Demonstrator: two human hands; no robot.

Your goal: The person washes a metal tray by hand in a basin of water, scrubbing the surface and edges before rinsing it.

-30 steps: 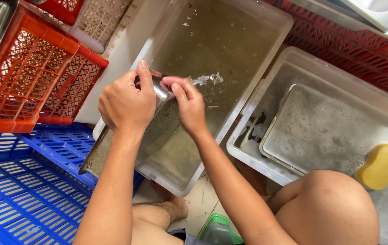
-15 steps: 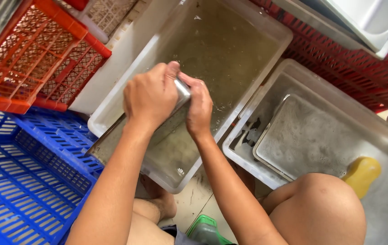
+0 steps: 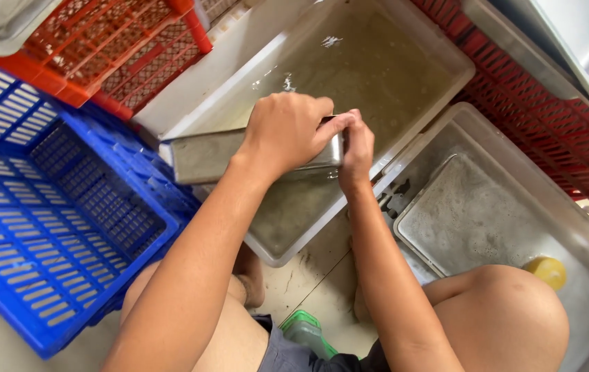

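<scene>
Presently, a rectangular stainless-steel tray is held level above the near edge of a clear plastic tub of murky water. The left hand is clamped over the tray's right portion, fingers curled across its top. The right hand is closed on the tray's right end. A blue slatted plastic crate is seen just left; an orange plastic crate beyond it.
</scene>
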